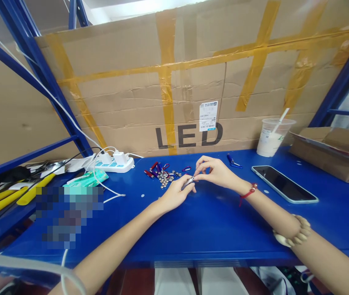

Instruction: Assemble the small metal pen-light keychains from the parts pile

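My left hand (176, 193) is closed around a small grey metal tube (188, 183), with its silver end pointing up and to the right. At that end, my right hand (211, 171) has its thumb and finger pinched together; whatever sits between them is too small to make out. Just behind my left hand lie small red tubes (149, 173), blue tubes (159, 167) and a pile of small round silver pieces (163, 179). A blue carabiner clip (186, 169) rests beside my right fingertips. Farther right is a blue tube with a clip (233, 161).
On the blue table (174, 233) a phone (285, 183), a drink cup (273, 137) and a cardboard box (331, 153) stand right. A power strip (112, 164), green packet (86, 179), white cable (112, 199) and yellow-handled tools (35, 189) lie left. Taped cardboard (125, 110) closes the back.
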Demonstrator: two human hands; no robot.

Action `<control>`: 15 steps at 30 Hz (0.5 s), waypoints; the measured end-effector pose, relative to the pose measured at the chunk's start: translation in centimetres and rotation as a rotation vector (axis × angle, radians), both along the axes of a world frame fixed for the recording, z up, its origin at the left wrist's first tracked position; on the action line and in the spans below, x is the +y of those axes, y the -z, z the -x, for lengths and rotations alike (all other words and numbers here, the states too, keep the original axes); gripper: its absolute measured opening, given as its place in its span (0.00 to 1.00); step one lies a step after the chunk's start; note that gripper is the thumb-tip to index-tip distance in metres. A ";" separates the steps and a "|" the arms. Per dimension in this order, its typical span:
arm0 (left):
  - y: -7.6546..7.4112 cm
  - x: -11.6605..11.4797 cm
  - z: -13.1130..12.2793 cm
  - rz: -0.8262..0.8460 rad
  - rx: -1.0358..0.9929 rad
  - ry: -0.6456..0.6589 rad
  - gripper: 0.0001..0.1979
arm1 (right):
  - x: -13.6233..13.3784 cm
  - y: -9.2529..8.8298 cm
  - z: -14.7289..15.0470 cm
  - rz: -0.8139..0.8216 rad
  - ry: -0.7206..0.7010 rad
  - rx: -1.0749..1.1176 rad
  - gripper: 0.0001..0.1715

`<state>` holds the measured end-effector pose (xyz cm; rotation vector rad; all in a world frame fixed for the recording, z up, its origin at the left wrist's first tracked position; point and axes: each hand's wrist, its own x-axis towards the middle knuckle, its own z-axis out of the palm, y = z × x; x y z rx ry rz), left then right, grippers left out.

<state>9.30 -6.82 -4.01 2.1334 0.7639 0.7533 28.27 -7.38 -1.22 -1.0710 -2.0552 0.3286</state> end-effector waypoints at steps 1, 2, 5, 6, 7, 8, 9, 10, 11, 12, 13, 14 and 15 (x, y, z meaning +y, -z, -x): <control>0.2 -0.2 -0.1 0.016 -0.005 0.015 0.11 | 0.0 -0.2 -0.1 0.018 -0.021 -0.005 0.17; 0.3 -0.4 -0.3 0.033 -0.012 0.028 0.12 | 0.0 -0.3 -0.2 0.036 -0.045 -0.008 0.18; 0.7 -0.8 -0.6 0.094 -0.056 0.055 0.12 | -0.2 -0.6 -0.2 0.066 -0.100 0.010 0.19; 0.7 -0.8 -0.7 0.109 -0.076 0.055 0.11 | -0.3 -0.6 -0.1 0.072 -0.106 0.024 0.19; 0.8 -0.8 -0.7 0.120 -0.095 0.050 0.10 | -0.4 -0.6 0.0 0.077 -0.108 0.038 0.18; 0.8 -0.8 -0.7 0.130 -0.115 0.043 0.09 | -0.5 -0.6 0.2 0.080 -0.108 0.050 0.18; 0.9 -0.7 -0.7 0.138 -0.135 0.033 0.08 | -0.6 -0.6 0.4 0.081 -0.102 0.058 0.18; 0.9 -0.6 -0.7 0.147 -0.154 0.024 0.07 | -0.7 -0.6 0.5 0.080 -0.094 0.058 0.18; 1.0 -0.4 -0.7 0.159 -0.173 0.017 0.07 | -0.8 -0.6 0.6 0.074 -0.084 0.053 0.18; 1.1 -0.3 -0.7 0.170 -0.191 0.011 0.07 | -0.8 -0.6 0.7 0.063 -0.074 0.043 0.18; 1.2 -0.1 -0.6 0.180 -0.206 0.008 0.07 | -0.8 -0.6 0.7 0.051 -0.062 0.033 0.18; 1.3 0.0 -0.6 0.188 -0.217 0.003 0.07 | -0.8 -0.5 0.7 0.040 -0.048 0.022 0.18; 1.4 0.2 -0.7 0.194 -0.224 -0.004 0.08 | -0.7 -0.4 0.7 0.032 -0.034 0.011 0.18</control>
